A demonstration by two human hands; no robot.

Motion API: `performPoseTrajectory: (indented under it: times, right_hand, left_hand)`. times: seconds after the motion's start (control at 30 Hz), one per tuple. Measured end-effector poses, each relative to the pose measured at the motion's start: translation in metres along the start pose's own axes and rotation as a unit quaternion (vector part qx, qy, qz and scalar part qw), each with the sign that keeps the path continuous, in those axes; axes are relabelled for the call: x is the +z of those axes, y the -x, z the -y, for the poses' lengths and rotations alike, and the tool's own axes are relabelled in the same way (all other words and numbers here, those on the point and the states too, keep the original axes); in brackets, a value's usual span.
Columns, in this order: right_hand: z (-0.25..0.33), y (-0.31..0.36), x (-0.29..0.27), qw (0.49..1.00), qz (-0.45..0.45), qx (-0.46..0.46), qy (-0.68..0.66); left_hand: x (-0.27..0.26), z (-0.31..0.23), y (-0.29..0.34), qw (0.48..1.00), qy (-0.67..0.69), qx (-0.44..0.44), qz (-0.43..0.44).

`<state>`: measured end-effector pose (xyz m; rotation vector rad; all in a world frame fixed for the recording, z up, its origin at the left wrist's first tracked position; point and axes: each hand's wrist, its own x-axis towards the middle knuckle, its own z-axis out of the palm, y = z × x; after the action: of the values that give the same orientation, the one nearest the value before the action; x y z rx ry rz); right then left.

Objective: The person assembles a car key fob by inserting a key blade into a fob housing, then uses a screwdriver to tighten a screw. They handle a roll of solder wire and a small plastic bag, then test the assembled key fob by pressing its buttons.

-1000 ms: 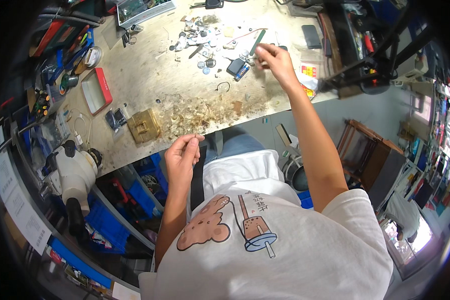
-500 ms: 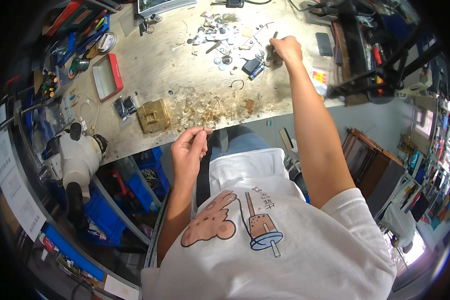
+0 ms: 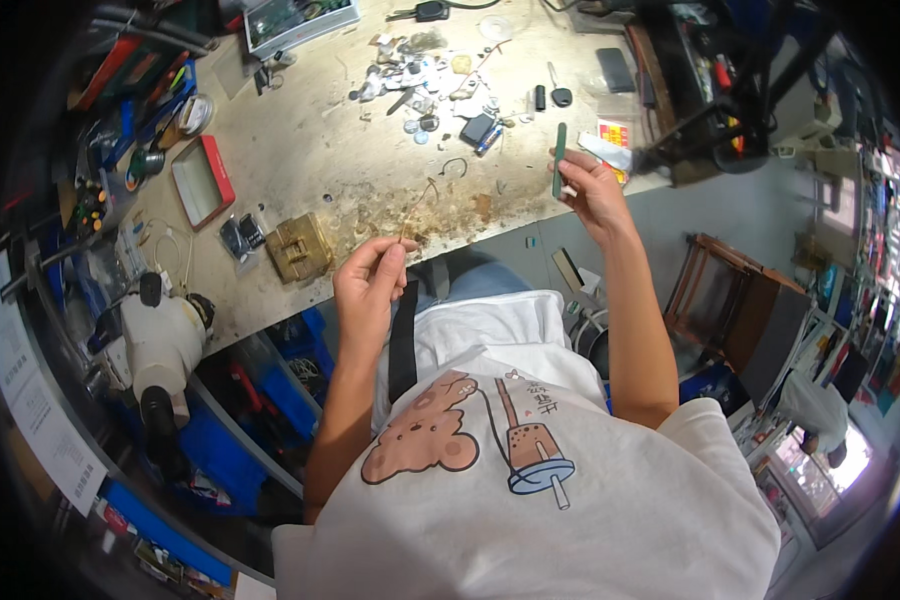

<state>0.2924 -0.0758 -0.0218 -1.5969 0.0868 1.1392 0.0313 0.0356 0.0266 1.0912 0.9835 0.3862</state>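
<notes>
Wore a soft white shirt [image 3: 590,500] with a cartoon print, creased toward the hem. Had a white microscope [image 3: 165,340], smooth and rounded with dark eyepieces, off to the left by the desk [image 3: 305,130]. Had the grip of the left hand [image 3: 365,275] closed to a fine pinch, thumb against forefinger, on a thin pale strand [image 3: 402,237] at the desk's near edge. Could not follow the strand's far end against the stained, crusted wood. Saw a scuffed, boxy brass-coloured block [image 3: 298,248] left of that hand, then a clear plastic bag [image 3: 235,240] of dark pieces, hard to make out.

Had the grip of the right hand [image 3: 595,190] closed too, thumb and fingers pinching a narrow, flat green strip [image 3: 561,142] with a rounded upper end, near the desk's front right. Could not identify a pale patch below those fingers.

Farther in, noticed a shallow red box [image 3: 220,170], a curled dark wire [image 3: 453,165], and a squarish black case [image 3: 478,128] beside a blue battery [image 3: 490,138]. Found most bits in the loose heap [image 3: 410,80] too small to name. Spotted beyond these a stubby black cylinder [image 3: 540,97], a round-headed key [image 3: 560,96], and a grey tray [image 3: 310,28] cut off at the top.
</notes>
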Motion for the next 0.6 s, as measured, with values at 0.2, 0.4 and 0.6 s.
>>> performPoseTrajectory:
  times: [0.2, 0.4, 0.6]
  right_hand:
    - [-0.006, 0.032, -0.08, 0.988, -0.124, -0.032, 0.089]
    - [0.075, 0.017, -0.184, 0.926, -0.293, -0.236, 0.027]
    - [0.024, -0.001, -0.177, 0.906, -0.339, -0.238, 0.089]
  left_hand:
    - [0.005, -0.004, -0.008, 0.999, -0.016, -0.001, 0.029]
    - [0.013, -0.003, -0.012, 0.998, -0.04, 0.004, 0.039]
    - [0.009, 0.0, -0.002, 1.0, -0.019, 0.004, 0.001]
